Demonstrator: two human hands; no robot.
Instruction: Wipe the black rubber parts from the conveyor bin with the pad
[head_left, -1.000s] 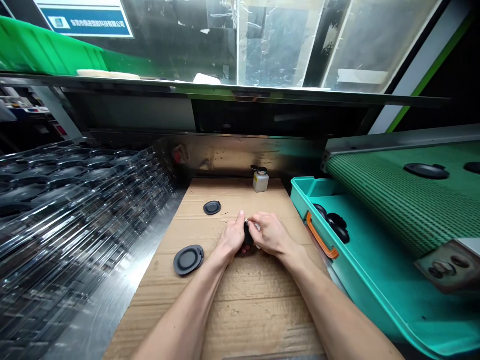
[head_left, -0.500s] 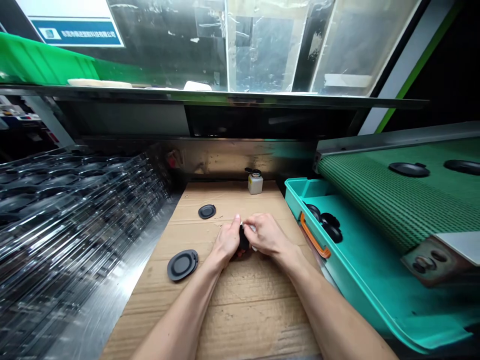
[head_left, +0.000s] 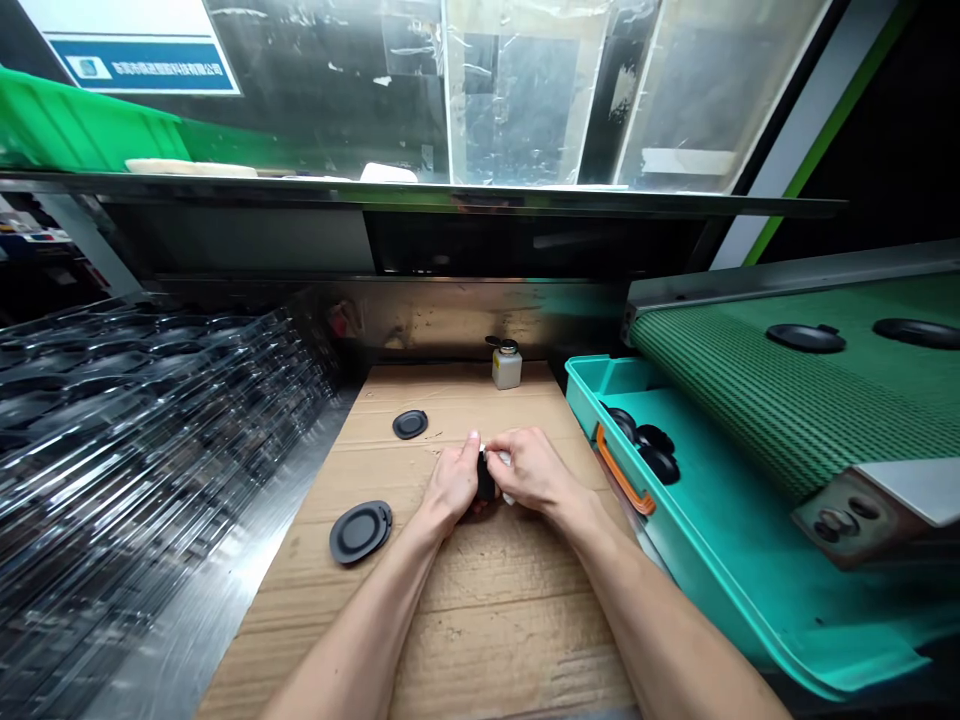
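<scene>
The left hand [head_left: 454, 482] is holding a small black piece with a smooth-looking face [head_left: 486, 482], its thumb pointing up along the near side and its fingers wrapping beneath. The piece is standing on edge above the middle of the brown corrugated cardboard sheet [head_left: 480, 640], well in from its left and right edges. The right hand [head_left: 531, 466] is closing narrowly, thumb and fingertips meeting at the piece's upper rim, with a scrap of soft-looking white material [head_left: 508, 498] showing under its fingers; what the fingertips are doing exactly is hiding behind the knuckles.

For good work, the left grip is needing to be firm yet gentle, bracing the piece while the right fingertips are pressing lightly and evenly along the rim. Turning the piece with the left hand is probably serving better than stretching the right.

A larger black oval lid [head_left: 361, 532] is lying toward the sheet's left edge, a smaller black oval lid [head_left: 410, 424] nearer the far left corner, and a squat whitish bottle with a dark top [head_left: 507, 368] is standing by the far edge.
</scene>
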